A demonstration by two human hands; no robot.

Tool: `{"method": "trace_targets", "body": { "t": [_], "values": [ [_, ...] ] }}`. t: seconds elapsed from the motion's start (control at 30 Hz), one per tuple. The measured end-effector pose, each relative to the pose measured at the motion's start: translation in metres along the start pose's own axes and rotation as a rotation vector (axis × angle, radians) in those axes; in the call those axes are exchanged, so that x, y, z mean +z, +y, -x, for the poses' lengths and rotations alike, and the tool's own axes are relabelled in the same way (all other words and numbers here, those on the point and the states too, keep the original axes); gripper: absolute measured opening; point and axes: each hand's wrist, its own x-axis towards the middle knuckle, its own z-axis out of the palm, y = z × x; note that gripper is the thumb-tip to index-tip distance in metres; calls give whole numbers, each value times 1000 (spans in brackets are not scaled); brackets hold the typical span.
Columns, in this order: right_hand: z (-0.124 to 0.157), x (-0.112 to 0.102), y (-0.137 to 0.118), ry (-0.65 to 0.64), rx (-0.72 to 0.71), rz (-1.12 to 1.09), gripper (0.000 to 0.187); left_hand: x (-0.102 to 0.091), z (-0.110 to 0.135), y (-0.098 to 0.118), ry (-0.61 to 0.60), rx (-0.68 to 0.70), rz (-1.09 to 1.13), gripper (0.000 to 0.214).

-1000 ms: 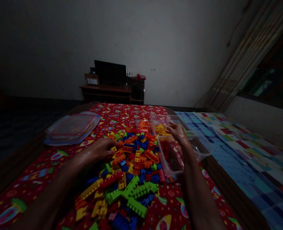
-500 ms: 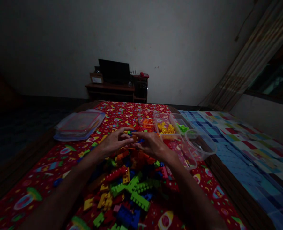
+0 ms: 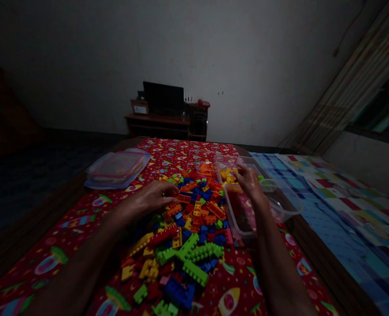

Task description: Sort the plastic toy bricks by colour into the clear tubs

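A heap of loose toy building bricks (image 3: 197, 208) in orange, blue, yellow, green and red covers the middle of the red patterned cloth. My left hand (image 3: 155, 196) hovers at the heap's left edge, fingers curved and thumb apart, with no brick clearly visible in it. Over the clear container of yellow bricks (image 3: 227, 176) is my right hand (image 3: 249, 179). Its thumb and forefinger look parted, and yellow shows by their tips. Just behind the heap, another clear container holds orange bricks (image 3: 206, 168). Green bricks (image 3: 261, 178) show partly behind my right hand.
A clear container (image 3: 230, 210) stands beside the heap, partly behind my right forearm. Farther right is a round-cornered clear tub (image 3: 291, 210). Stacked plastic lids (image 3: 118, 169) lie at the left. Joined green bricks (image 3: 189, 254) lie at the heap's front.
My hands were together above the heap and have parted. The right moved right to the yellow-brick container; the left drew back to the left. The view shifted slightly.
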Motion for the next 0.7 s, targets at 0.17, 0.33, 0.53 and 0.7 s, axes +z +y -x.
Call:
{"method": "trace_targets", "body": {
  "t": [0.17, 0.33, 0.53, 0.7],
  "values": [
    [3, -4, -5, -1, -23, -21, 40, 18, -6, -3, -16, 74, -59, 37],
    [25, -9, -65, -374, -202, -45, 22, 13, -3, -6, -77, 72, -31, 24],
    [70, 15, -106, -658, -502, 181, 20, 6, 1, -9, -131, 17, -64, 19],
    [84, 30, -97, -611, -535, 187, 15, 17, 1, -7, -93, 25, -111, 27]
  ]
}}
